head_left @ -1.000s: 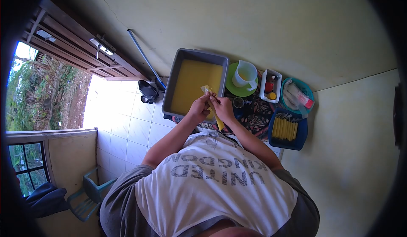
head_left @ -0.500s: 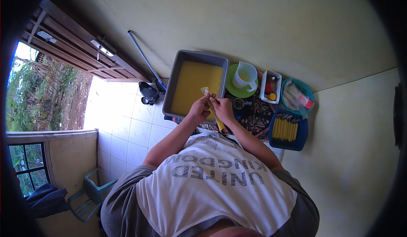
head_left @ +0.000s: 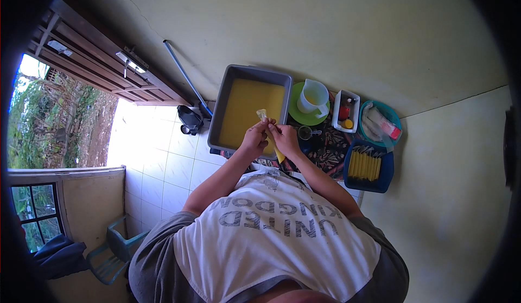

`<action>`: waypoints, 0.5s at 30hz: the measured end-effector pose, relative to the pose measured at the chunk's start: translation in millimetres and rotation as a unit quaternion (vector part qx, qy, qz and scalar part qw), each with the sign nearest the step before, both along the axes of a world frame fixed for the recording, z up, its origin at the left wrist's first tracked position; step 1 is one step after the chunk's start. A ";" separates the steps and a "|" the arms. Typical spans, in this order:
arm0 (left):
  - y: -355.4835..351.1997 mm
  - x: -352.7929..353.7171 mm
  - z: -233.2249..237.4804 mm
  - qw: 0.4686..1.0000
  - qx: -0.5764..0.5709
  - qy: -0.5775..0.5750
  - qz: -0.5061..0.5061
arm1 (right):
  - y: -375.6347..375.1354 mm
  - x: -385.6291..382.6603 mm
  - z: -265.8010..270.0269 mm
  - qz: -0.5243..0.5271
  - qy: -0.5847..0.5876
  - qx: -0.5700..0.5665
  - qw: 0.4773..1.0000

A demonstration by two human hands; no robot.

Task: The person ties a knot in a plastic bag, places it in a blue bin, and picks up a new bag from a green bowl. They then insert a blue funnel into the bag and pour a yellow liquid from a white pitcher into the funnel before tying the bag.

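Both hands meet over the near right part of a grey basin (head_left: 221,105) of yellow liquid (head_left: 255,97). Between them is a narrow clear plastic bag (head_left: 279,155) filled with yellow. Its loose, pale top (head_left: 261,113) sticks up past the fingertips, and the filled part hangs down toward my shirt. My left hand (head_left: 254,140) is closed, pinching the bag near its neck. My right hand (head_left: 284,138) also has its fingers closed on the neck, right beside the left. The fingers hide the exact spot where the bag is gripped.
Right of the basin, a jug (head_left: 313,96) stands on a green plate (head_left: 297,113), with a glass mug (head_left: 305,133) nearer. Farther right are a white box (head_left: 355,107) of bottles, a teal basket (head_left: 399,123) with plastic bags, and a dark blue basket (head_left: 388,167) holding several filled yellow bags.
The bag's pale top has spread slightly and tilted left, and its lower end has swung a little left. Both hands stay closed at nearly the same spot.
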State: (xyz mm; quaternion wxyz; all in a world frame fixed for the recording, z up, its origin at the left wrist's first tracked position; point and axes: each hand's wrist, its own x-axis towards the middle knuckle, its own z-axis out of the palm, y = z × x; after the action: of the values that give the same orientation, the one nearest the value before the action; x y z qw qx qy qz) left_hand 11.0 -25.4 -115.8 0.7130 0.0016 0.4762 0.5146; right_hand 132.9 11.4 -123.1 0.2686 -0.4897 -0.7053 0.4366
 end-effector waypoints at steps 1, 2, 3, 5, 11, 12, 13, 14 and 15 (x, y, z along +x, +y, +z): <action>-2.4 -1.4 0.4 0.998 0.034 0.050 -0.008 | 0.9 0.4 -1.5 0.006 0.011 -0.001 1.000; -3.6 -1.9 1.2 0.993 0.068 0.099 -0.016 | 2.4 2.0 -2.6 0.006 0.011 -0.001 1.000; -3.5 -1.5 5.5 0.993 0.068 0.099 -0.016 | 4.4 3.4 0.0 0.024 0.016 -0.018 0.999; -2.6 -0.9 15.1 0.967 0.155 0.202 -0.007 | 9.2 5.6 0.9 0.043 0.020 -0.036 0.998; 7.9 -13.5 23.8 0.865 0.261 0.427 -0.045 | 35.6 4.1 35.2 0.015 0.123 0.091 0.988; 9.6 -18.4 27.1 0.865 0.262 0.427 -0.043 | 39.3 2.0 53.6 0.050 0.112 0.086 0.989; 11.6 -23.7 29.6 0.842 0.252 0.469 -0.081 | 42.7 -0.1 65.9 0.083 0.100 0.081 0.988; 13.4 -26.9 31.4 0.817 0.242 0.510 -0.119 | 46.4 -3.3 71.5 0.083 0.099 0.082 0.988; 14.5 -27.9 32.5 0.817 0.242 0.510 -0.118 | 49.6 -7.4 75.6 0.107 0.098 0.086 0.986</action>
State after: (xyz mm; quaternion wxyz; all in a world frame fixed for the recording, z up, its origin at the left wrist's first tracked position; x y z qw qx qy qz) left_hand -16.9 -10.9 -83.3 0.4002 0.4929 0.6276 0.4505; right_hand 125.5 61.0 -47.5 0.3290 -0.3412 -0.7592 0.4460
